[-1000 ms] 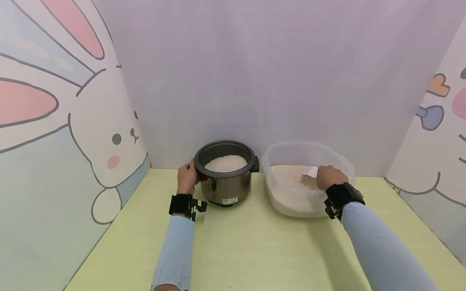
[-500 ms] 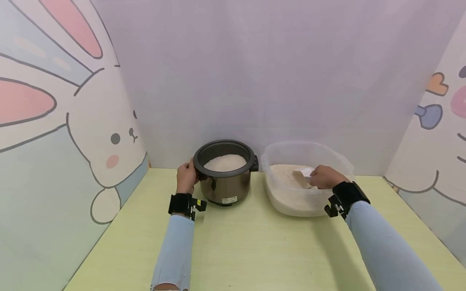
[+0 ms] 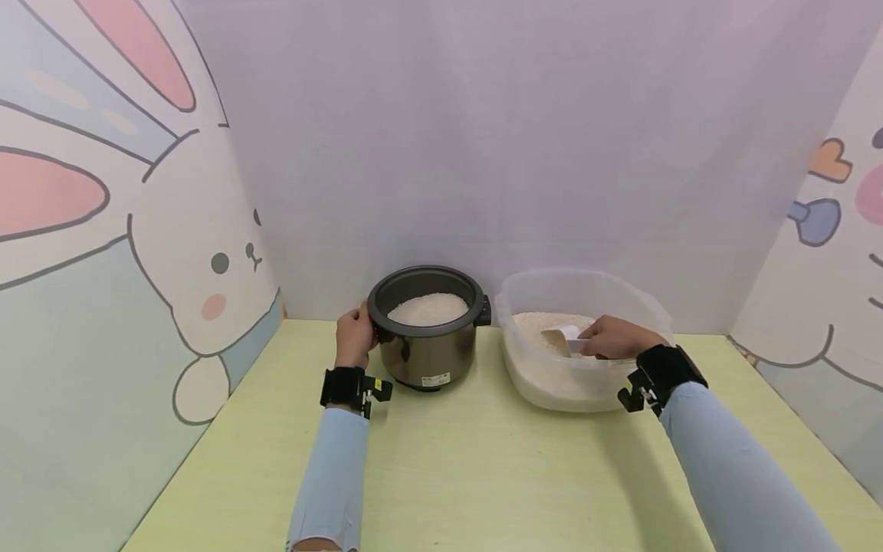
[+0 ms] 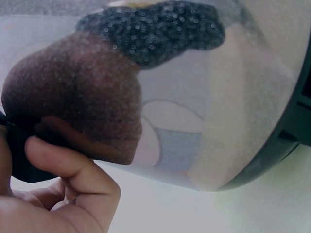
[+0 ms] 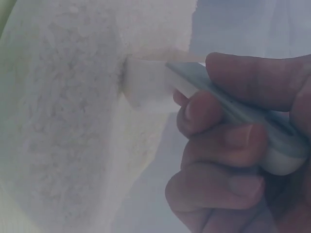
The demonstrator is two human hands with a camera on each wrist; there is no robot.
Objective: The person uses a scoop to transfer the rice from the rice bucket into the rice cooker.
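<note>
A brown rice cooker point(image 3: 428, 356) with a black rim stands lidless at the back of the table, white rice point(image 3: 429, 310) inside its pot. On its left side my left hand point(image 3: 355, 337) grips the black side handle point(image 4: 29, 160), thumb bent over it in the left wrist view. To the right is a translucent plastic tub point(image 3: 585, 284), partly filled with rice point(image 3: 538, 323). My right hand point(image 3: 615, 337) reaches inside this tub, fingers curled round the handle of a white scoop point(image 3: 569, 334). In the right wrist view the scoop's cup point(image 5: 150, 85) lies against the rice.
The pale green table point(image 3: 469, 475) reaches back to a lilac backdrop point(image 3: 483, 153). Printed cartoon panels, one with a rabbit point(image 3: 207, 199), flank it on both sides. Between cooker and tub runs a narrow gap. Both wrists wear black camera bands point(image 3: 343, 387).
My right hand has turned and shifted the scoop leftward in the tub, bringing more of it into sight. The left hand and the rice cooker have stayed put.
</note>
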